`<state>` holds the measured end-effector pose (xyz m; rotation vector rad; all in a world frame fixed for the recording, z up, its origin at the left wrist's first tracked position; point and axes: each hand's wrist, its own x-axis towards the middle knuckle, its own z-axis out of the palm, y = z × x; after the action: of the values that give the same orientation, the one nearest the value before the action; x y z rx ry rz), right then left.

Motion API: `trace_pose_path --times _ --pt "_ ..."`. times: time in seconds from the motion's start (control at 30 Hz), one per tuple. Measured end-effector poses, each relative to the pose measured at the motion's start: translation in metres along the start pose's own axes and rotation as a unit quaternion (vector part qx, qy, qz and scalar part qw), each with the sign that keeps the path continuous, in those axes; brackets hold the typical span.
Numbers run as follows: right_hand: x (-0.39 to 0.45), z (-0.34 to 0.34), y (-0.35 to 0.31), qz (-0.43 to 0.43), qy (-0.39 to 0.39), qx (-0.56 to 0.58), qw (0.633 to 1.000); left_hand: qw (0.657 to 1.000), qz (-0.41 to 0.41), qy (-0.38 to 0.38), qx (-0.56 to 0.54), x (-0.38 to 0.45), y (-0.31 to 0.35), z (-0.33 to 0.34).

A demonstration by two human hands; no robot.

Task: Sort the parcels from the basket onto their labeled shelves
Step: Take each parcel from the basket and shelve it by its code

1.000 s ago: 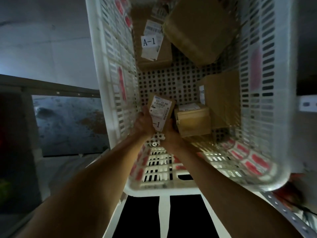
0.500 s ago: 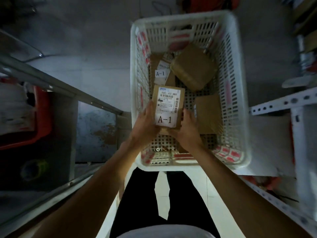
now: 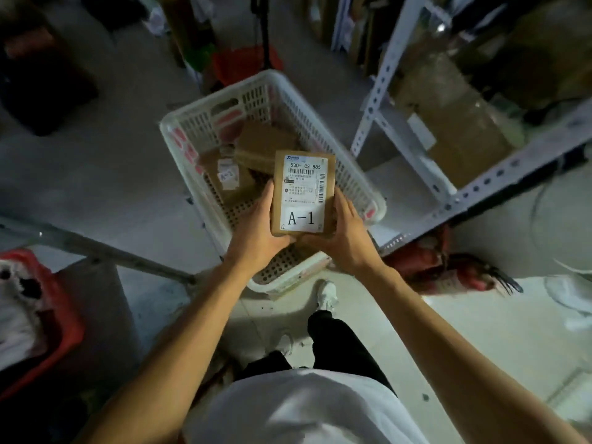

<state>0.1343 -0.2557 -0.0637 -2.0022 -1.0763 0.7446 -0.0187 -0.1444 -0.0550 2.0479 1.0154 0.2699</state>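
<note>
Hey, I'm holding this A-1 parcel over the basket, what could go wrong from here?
1. The A-1 parcel is gripped only at its lower end by the left hand and right hand; it might tip forward into the basket.
2. The basket sits by your shoe; stepping off could trip you.
3. Dim light may make shelf labels hard to read.

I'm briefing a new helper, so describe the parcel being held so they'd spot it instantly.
Find the white perforated plastic basket on the floor. Above its near end, the left hand and right hand hold a small brown cardboard parcel. Unlike the parcels lying in the basket, it is raised, label up, reading A-1.
</note>
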Motion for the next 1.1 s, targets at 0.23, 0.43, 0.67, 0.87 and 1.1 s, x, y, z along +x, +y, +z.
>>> trace_pose_path --times 0.23,0.43,0.67,0.87,1.1 --pt "-0.108 -0.049 0.031 0.047 0.157 0.027 0.986 0.987 0.117 -0.110 0.009 -0.037 0.064 0.052" --pt "-0.216 -0.120 0.068 0.090 0.306 0.031 0.947 0.948 0.226 -0.225 0.005 -0.069 0.154 0.138" --pt "-0.367 -0.244 0.122 0.166 0.463 -0.066 0.868 0.848 0.409 -0.336 -0.015 -0.124 0.313 0.270" --pt "-0.489 -0.334 0.132 0.210 0.587 -0.129 0.771 0.735 0.534 -0.409 -0.089 -0.191 0.446 0.367" --pt "-0.582 -0.420 0.133 0.270 0.692 -0.161 0.650 0.599 0.575 -0.529 -0.174 -0.266 0.585 0.433"
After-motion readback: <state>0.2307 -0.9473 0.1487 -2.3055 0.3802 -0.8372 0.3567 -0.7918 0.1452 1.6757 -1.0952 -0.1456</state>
